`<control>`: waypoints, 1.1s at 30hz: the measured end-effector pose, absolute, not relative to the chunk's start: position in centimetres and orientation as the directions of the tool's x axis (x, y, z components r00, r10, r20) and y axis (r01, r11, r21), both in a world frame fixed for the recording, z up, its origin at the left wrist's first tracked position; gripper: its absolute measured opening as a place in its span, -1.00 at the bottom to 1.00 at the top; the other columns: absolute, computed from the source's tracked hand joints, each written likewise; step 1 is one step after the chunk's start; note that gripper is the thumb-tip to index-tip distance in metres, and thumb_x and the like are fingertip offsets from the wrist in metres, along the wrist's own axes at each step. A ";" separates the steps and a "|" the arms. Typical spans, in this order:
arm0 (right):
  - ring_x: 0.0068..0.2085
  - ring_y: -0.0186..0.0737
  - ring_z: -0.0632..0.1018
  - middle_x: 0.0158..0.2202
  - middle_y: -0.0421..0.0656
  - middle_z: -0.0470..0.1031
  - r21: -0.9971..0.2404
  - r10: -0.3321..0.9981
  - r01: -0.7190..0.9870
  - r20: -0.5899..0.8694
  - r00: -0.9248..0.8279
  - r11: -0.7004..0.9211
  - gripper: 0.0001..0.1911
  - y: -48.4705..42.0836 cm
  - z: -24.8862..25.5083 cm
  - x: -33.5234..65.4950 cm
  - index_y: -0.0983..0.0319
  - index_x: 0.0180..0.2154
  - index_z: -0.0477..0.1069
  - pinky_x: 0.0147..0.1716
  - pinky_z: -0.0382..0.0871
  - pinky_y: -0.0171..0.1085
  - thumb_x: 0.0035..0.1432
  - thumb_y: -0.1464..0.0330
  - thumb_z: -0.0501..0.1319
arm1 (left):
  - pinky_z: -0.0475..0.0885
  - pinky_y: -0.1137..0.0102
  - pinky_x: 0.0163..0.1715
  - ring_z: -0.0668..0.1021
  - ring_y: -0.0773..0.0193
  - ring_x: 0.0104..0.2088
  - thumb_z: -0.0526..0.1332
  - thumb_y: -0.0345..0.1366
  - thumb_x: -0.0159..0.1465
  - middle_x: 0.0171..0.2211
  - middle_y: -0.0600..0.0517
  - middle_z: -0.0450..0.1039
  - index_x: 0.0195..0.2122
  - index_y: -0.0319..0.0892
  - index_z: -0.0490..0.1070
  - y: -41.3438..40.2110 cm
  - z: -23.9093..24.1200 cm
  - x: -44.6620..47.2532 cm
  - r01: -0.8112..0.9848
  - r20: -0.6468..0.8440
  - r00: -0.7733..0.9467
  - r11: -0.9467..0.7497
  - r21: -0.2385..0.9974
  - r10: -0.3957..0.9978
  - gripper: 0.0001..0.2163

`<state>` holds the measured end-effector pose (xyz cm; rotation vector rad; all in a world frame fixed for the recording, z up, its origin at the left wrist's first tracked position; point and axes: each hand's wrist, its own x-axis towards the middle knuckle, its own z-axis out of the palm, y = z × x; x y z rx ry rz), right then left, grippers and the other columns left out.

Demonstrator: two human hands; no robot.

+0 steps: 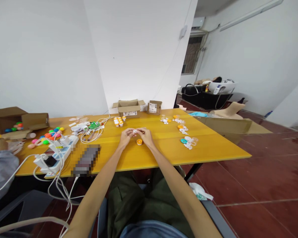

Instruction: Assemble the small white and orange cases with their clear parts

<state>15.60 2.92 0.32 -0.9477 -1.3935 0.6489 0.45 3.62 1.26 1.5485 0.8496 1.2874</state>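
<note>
Both my hands meet over the middle of the yellow table (213, 145). My left hand (125, 136) and my right hand (146, 136) are closed in a pinch on a small white round part (134, 131) held between their fingertips. Just below them an orange round cap (139, 141) lies on the table. Several small orange-topped white pieces (119, 121) stand a little beyond my left hand. More white, orange and teal small parts (186, 140) lie to the right of my right hand.
Two open cardboard boxes (129, 108) stand at the table's far edge. At the left are a power strip with white cables (57, 153), coloured balls (49, 135), another box (12, 120), and a person's sleeve (1, 168). Flat cardboard (228, 124) lies at the right end.
</note>
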 end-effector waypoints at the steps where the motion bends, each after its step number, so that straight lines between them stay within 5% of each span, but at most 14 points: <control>1: -0.20 -0.07 0.62 -0.34 -0.15 0.67 -0.855 0.851 0.148 0.513 0.111 0.496 -0.91 2.9 0.4 15.6 0.10 -0.43 0.63 -0.17 0.50 -0.16 0.03 0.30 0.32 | 0.55 0.28 -0.22 0.65 0.19 -0.34 0.44 -0.09 0.06 -0.32 -0.04 0.65 -0.28 -0.17 0.53 3.6 1.3 0.5 -0.048 0.338 0.217 -0.336 0.941 0.916 -0.69; 33: -0.31 -0.17 0.60 -0.41 -0.17 0.62 -0.850 0.866 0.256 0.493 0.082 0.460 -0.92 3.6 -0.3 16.1 0.17 -0.44 0.59 -0.22 0.50 -0.21 0.04 0.37 0.30 | 0.57 0.29 -0.24 0.65 0.19 -0.38 0.43 -0.20 0.07 -0.43 0.00 0.62 -0.33 -0.18 0.53 3.8 1.0 0.6 -0.031 0.334 0.205 -0.335 0.942 0.920 -0.78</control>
